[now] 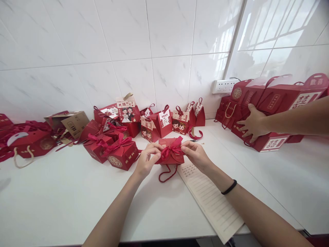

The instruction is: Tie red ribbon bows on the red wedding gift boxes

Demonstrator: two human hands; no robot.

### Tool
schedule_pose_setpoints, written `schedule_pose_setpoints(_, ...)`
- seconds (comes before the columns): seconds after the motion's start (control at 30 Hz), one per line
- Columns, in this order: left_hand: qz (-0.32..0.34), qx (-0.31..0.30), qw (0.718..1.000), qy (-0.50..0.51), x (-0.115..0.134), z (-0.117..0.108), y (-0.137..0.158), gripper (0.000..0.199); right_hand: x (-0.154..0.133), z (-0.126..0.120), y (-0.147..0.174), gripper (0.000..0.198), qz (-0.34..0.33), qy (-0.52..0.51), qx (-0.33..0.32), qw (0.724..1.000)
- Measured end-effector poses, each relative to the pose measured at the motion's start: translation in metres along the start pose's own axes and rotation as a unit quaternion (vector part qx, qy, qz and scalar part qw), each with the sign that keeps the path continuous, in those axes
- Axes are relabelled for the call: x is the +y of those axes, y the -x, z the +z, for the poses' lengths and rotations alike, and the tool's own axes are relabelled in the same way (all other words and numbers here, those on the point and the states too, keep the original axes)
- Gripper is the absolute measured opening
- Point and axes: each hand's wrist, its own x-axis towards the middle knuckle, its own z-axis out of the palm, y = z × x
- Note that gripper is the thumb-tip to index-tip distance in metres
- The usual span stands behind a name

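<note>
Left of centre on the white table (64,206), shows bow-topped red boxes (130,156), apparently done. At mid-table, has a gift box (167,160) bearing a red bow (171,150); looks tied or nearly so, perhaps wanting only some evening of the loops (cannot tell how tight). Pinches that bow's left side between thumb and fingers of the left hand (147,160), with tips together; pinches its right side likewise with the right hand (197,154). Farther right, includes another person's hand (254,123), with spread fingers, against stacked cartons (273,99).
</note>
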Motion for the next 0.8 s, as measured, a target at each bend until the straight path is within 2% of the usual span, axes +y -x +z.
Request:
schedule_pose_setpoints(0.07, -0.011, -0.007, 1.000, 0.009, 0.0019, -0.0003, 0.0000, 0.027, -0.0005, 0.0007, 0.0003, 0.029, -0.001, -0.001, -0.004, 1.000)
schedule_pose_setpoints(0.3, -0.075, 0.021, 0.993, 0.093, 0.0026, 0.0041, -0.0035, 0.022, -0.0010, 0.0030, 0.0008, 0.030, 0.008, -0.002, -0.009, 1.000)
schedule_pose_setpoints(0.57, -0.119, 0.002, 0.962, 0.247, 0.0041, -0.0011, -0.0065, 0.026, -0.0009, 0.0018, 0.0018, 0.029, 0.004, -0.001, -0.018, 1.000)
schedule_pose_setpoints(0.7, -0.114, -0.019, 0.962, 0.248, 0.0015, -0.0030, -0.0061, 0.017, -0.0014, 0.0023, 0.0021, 0.030, 0.005, -0.001, -0.016, 1.000)
schedule_pose_setpoints(0.8, -0.105, 0.000, 0.972, 0.210, -0.0016, -0.0019, -0.0051, 0.018, -0.0021, 0.0022, 0.0023, 0.030, 0.006, -0.004, -0.020, 1.000)
